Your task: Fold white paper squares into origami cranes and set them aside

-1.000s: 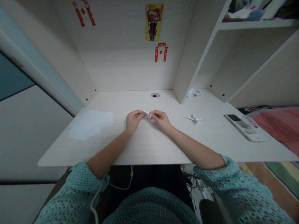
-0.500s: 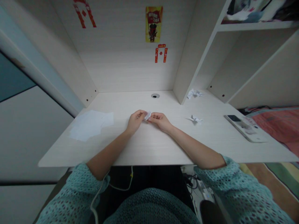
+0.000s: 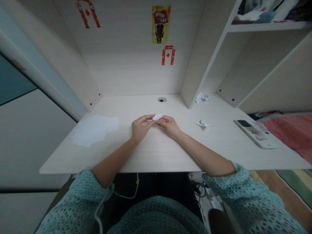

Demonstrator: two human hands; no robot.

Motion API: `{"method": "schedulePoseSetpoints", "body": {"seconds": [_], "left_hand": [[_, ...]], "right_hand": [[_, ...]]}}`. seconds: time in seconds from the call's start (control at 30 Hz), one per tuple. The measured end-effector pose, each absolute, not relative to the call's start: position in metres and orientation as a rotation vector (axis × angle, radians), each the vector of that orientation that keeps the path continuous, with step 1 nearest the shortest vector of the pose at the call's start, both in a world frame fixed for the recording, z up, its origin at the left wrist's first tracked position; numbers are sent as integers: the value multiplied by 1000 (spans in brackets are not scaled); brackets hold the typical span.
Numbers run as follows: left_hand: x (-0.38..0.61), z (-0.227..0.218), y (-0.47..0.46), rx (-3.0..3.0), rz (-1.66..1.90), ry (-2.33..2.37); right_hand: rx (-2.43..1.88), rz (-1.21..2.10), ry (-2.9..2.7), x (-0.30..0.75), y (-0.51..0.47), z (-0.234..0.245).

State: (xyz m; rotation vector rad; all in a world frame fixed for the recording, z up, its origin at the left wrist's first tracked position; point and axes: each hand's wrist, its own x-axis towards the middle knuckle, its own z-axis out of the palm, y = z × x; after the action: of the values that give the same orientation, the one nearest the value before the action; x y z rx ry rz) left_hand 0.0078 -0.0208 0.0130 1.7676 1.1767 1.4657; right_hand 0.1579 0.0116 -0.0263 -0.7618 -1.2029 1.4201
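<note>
A small folded piece of white paper [image 3: 158, 117] is held up between my two hands, above the middle of the pale wood-grain desk [image 3: 156, 152]. My left hand [image 3: 140, 127] pinches its left end with the fingers stretched towards the right. My right hand [image 3: 169, 126] curls around the right end, fingertips against the paper. Part of the paper is hidden by my fingers. To the left of my hands lies a loose stack of white paper sheets [image 3: 92, 130], not touching them.
Two small folded paper cranes [image 3: 203, 123] [image 3: 202, 97] sit on the desk's right side. Further right lies a white phone-like device [image 3: 255, 134]. A cable-hole grommet [image 3: 162, 99] marks the back of the desk, and a shelf upright [image 3: 195, 55] stands at right.
The paper has turned from upright to nearly flat and now points right. My left fingers have stretched out along it, and my hands are a little further apart.
</note>
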Motion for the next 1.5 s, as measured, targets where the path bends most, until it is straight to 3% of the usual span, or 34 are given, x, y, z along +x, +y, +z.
{"method": "schedulePoseSetpoints", "body": {"seconds": [0.23, 0.5, 0.87, 1.5], "left_hand": [[8, 2, -11, 1579, 1520, 1141], [4, -15, 6, 1372, 1219, 1104], [6, -14, 3, 1277, 1031, 1134], [6, -10, 2, 1302, 956, 1156]], "right_hand": [[-828, 1366, -1227, 156, 7, -19], [-994, 1017, -1330, 160, 14, -28], [-1068, 833, -1464, 163, 15, -30], [-1023, 980, -1403, 161, 10, -20]]}}
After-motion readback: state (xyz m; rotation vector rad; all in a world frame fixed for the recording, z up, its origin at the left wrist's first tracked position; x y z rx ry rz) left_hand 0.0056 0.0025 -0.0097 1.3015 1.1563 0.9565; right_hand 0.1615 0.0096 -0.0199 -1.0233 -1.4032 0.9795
